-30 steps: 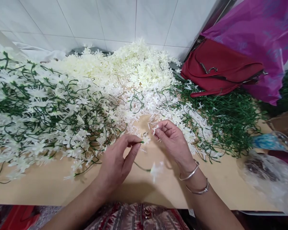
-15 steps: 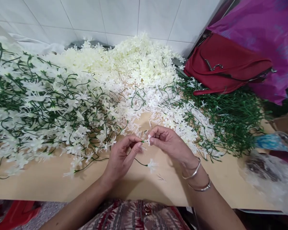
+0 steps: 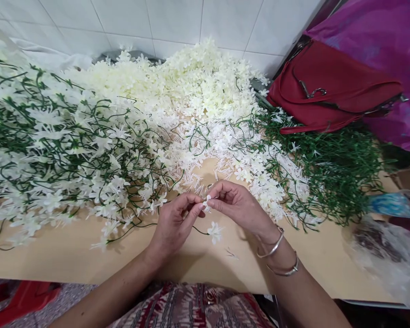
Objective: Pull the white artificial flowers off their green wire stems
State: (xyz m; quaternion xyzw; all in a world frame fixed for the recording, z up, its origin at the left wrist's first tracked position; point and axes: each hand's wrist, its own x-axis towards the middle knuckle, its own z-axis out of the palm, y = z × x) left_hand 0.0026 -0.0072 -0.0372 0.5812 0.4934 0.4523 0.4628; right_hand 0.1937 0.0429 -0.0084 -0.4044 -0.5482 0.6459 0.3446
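Note:
My left hand (image 3: 176, 221) is closed in a pinch on a green artificial flower stem (image 3: 201, 231), most of it hidden by the fingers. One branch comes out below the hand and ends in an open white flower (image 3: 215, 233). My right hand (image 3: 237, 202), with two bangles (image 3: 276, 243) on the wrist, pinches a small white artificial flower (image 3: 207, 204) against the tip held by the left. The fingertips of both hands nearly touch, and the joint between flower and stem is covered by them.
Finished-looking white flowers on green stems (image 3: 68, 155) are heaped at left. Cream blossoms (image 3: 205, 77) pile against the tiled wall, with white stamens (image 3: 193, 180) in front. Green stems (image 3: 341, 173) lie right, below a red handbag (image 3: 335, 86). A plastic bag (image 3: 392, 259) sits at the right edge.
The small white flower has moved left onto the stem tip, and the green that showed at the left fingertips is now covered. My hands have come closer together. The view has shifted slightly.

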